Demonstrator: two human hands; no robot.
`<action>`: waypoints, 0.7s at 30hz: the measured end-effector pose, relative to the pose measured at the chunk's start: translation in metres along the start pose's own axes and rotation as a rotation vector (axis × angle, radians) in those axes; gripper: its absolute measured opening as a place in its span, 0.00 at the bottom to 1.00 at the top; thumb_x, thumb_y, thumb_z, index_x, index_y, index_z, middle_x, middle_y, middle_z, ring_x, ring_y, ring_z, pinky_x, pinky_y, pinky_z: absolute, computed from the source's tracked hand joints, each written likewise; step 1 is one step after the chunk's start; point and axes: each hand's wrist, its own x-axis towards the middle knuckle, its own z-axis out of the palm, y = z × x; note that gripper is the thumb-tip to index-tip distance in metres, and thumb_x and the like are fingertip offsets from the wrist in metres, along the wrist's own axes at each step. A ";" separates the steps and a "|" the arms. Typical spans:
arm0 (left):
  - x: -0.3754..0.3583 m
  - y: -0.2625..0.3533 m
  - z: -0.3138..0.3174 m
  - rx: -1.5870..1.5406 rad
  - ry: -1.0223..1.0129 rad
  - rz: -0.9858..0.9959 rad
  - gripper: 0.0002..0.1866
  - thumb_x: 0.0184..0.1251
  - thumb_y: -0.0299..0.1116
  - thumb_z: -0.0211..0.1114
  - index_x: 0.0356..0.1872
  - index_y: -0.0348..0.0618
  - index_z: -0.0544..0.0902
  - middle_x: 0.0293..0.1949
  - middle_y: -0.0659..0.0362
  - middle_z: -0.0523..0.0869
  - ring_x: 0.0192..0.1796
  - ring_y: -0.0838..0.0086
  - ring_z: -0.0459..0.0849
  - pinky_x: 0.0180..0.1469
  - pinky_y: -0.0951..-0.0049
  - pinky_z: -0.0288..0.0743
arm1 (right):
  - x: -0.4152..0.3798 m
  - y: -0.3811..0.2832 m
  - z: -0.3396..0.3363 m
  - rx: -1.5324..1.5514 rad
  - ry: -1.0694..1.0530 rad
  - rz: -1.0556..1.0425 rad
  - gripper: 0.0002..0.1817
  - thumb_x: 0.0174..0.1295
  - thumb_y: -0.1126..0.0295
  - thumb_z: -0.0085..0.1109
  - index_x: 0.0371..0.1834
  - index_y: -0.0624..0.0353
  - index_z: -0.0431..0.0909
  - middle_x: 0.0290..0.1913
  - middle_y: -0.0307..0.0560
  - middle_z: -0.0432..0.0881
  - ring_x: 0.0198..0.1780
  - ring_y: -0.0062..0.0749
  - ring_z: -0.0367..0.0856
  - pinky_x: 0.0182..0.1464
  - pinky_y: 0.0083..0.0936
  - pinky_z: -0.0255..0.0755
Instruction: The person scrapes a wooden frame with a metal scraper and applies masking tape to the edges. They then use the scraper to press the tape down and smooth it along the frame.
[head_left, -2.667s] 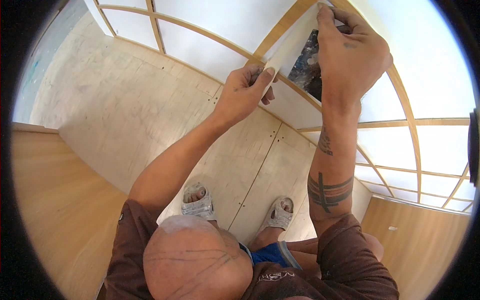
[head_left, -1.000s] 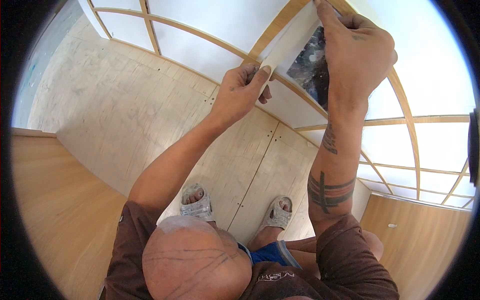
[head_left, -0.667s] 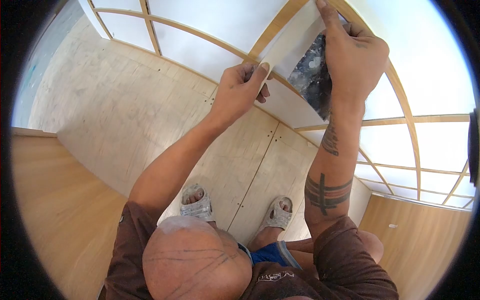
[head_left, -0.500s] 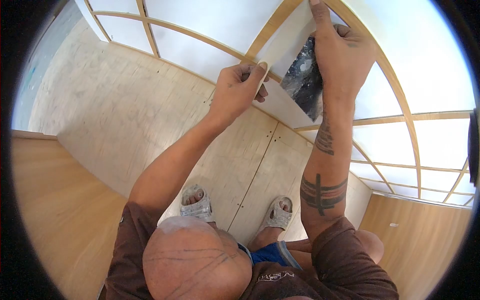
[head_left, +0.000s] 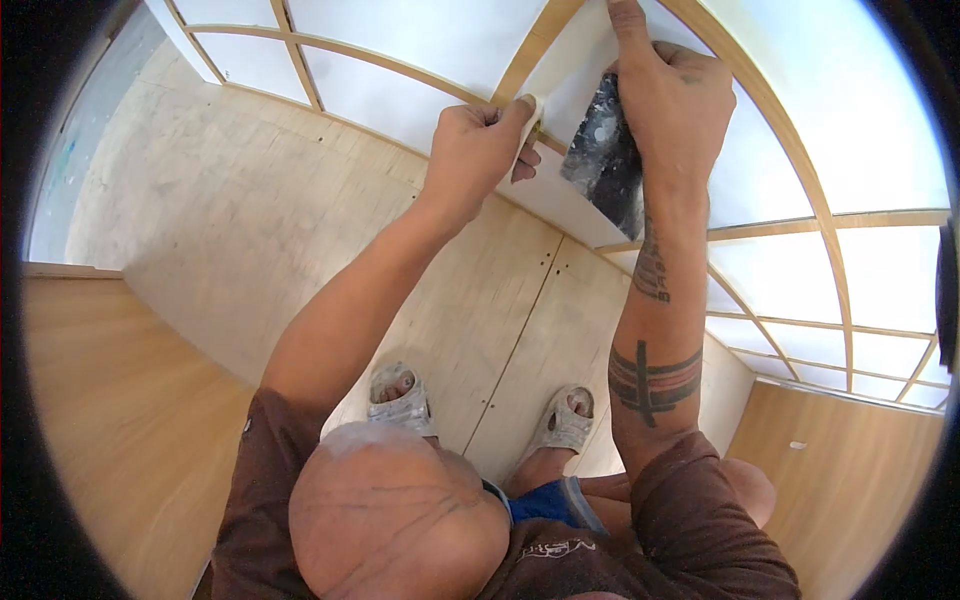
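Note:
My left hand (head_left: 480, 155) pinches a pale strip of masking tape (head_left: 537, 106) between thumb and fingers, beside a wooden strip of the white panel wall (head_left: 400, 100). The tape curls at the fingertips. From there it appears to run up toward my right thumb. My right hand (head_left: 675, 100) is closed around a dark, flat scraper blade (head_left: 603, 140) spattered with white, which points down and left. Its handle is hidden by the hand. The right thumb stretches upward against the panel at the top edge of the view.
Thin wooden strips (head_left: 825, 225) divide the white wall into a grid. Below is a pale plywood floor (head_left: 250, 190) with a seam, where my sandalled feet (head_left: 565, 420) stand. Wood-faced boards rise at left (head_left: 120, 400) and right (head_left: 820, 470).
My right hand and the scraper have shifted slightly left. The tape at my left fingertips bends more, while the left hand stays nearly in place.

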 end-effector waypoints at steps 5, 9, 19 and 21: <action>0.003 0.003 0.001 0.012 0.015 -0.027 0.23 0.79 0.45 0.69 0.29 0.34 0.88 0.21 0.59 0.83 0.22 0.76 0.76 0.26 0.70 0.68 | -0.007 -0.006 -0.003 -0.039 -0.021 -0.023 0.36 0.66 0.47 0.76 0.15 0.73 0.83 0.12 0.53 0.79 0.14 0.32 0.75 0.24 0.37 0.71; 0.001 0.001 0.003 0.030 0.035 -0.044 0.24 0.79 0.47 0.68 0.26 0.36 0.87 0.20 0.59 0.82 0.22 0.76 0.76 0.26 0.71 0.68 | -0.008 -0.005 -0.003 -0.024 -0.034 0.016 0.36 0.65 0.46 0.76 0.15 0.73 0.83 0.12 0.54 0.79 0.14 0.33 0.75 0.24 0.37 0.71; -0.038 -0.009 0.004 0.042 0.009 -0.020 0.27 0.83 0.51 0.65 0.27 0.38 0.86 0.19 0.61 0.81 0.19 0.79 0.78 0.25 0.74 0.74 | -0.010 -0.009 -0.008 -0.090 -0.073 0.080 0.36 0.64 0.46 0.76 0.15 0.73 0.82 0.12 0.55 0.78 0.14 0.36 0.73 0.24 0.38 0.70; -0.045 -0.006 0.002 0.052 0.004 -0.028 0.27 0.83 0.51 0.65 0.27 0.38 0.86 0.19 0.61 0.81 0.20 0.79 0.78 0.24 0.75 0.74 | -0.008 -0.008 -0.007 -0.103 -0.092 0.092 0.36 0.64 0.46 0.76 0.15 0.73 0.82 0.12 0.55 0.78 0.14 0.36 0.73 0.25 0.38 0.70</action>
